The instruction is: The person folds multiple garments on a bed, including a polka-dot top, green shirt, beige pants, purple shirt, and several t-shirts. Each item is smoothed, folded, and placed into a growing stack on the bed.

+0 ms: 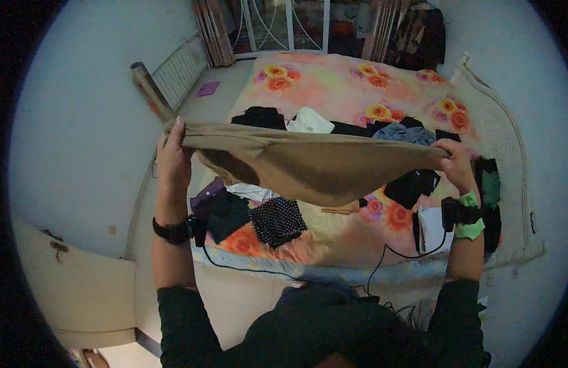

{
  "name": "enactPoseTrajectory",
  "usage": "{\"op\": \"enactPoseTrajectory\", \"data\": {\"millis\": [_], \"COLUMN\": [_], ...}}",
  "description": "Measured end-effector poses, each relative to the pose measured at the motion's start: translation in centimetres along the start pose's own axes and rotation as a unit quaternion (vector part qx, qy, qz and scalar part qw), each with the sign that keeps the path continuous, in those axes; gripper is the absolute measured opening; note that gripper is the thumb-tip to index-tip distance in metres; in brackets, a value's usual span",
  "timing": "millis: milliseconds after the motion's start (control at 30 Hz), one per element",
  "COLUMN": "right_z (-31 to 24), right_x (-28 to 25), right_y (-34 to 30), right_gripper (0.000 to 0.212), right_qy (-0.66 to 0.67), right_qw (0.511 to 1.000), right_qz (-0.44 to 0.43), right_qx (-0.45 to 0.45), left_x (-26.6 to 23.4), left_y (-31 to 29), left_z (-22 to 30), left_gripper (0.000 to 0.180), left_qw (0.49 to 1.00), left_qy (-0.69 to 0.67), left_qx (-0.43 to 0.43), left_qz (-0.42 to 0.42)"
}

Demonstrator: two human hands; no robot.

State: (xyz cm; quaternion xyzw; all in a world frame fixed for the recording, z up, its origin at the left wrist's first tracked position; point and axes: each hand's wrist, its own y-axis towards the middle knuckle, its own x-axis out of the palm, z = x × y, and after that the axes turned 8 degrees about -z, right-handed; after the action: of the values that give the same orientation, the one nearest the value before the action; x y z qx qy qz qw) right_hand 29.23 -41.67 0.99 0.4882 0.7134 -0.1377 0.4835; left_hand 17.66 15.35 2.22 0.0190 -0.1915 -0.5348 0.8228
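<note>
A brown cloth garment [324, 162] is stretched sideways in the air over the bed, its middle sagging. At its left end, the fingers of my left hand [173, 158] are closed on the edge. My right hand [457, 164] pinches the opposite end. What kind of garment it is cannot be made out. Below it, on the flowered bed cover [397, 218], lie a dotted black cloth [278, 222], a dark green cloth [229, 218] and a black piece of clothing [413, 189]. Part of the bed is hidden behind the garment.
Farther back on the bed are black clothing [258, 118], a white folded cloth [310, 121] and a grey-blue one [403, 133]. A pale headboard [511, 135] borders the right side. A black cable [253, 268] runs between my wrist straps. A radiator [180, 70] stands at left.
</note>
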Motion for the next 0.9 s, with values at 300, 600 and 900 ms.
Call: {"op": "enactPoseTrajectory", "data": {"millis": [300,600,900], "right_z": [0.4,9.1,29.9], "right_x": [1.8,7.2,32.2], "right_y": [-8.0,-2.0,-0.3], "right_gripper": [0.016,0.022,0.020], "right_qy": [0.160,0.455,0.428], "right_qw": [0.978,0.859,0.850], "right_qz": [-0.071,0.033,-0.124], "right_qx": [0.110,0.231,0.280], "left_x": [-1.9,-4.4,-9.1], "left_y": [-14.2,-8.2,0.8], "left_z": [0.9,-5.8,-35.2], "left_gripper": [0.043,0.019,0.018], "left_qw": [0.981,0.974,0.875], "left_qy": [0.166,-0.004,-0.028], "left_qx": [-0.031,-0.226,-0.483], "left_qz": [0.092,-0.012,0.028]}}
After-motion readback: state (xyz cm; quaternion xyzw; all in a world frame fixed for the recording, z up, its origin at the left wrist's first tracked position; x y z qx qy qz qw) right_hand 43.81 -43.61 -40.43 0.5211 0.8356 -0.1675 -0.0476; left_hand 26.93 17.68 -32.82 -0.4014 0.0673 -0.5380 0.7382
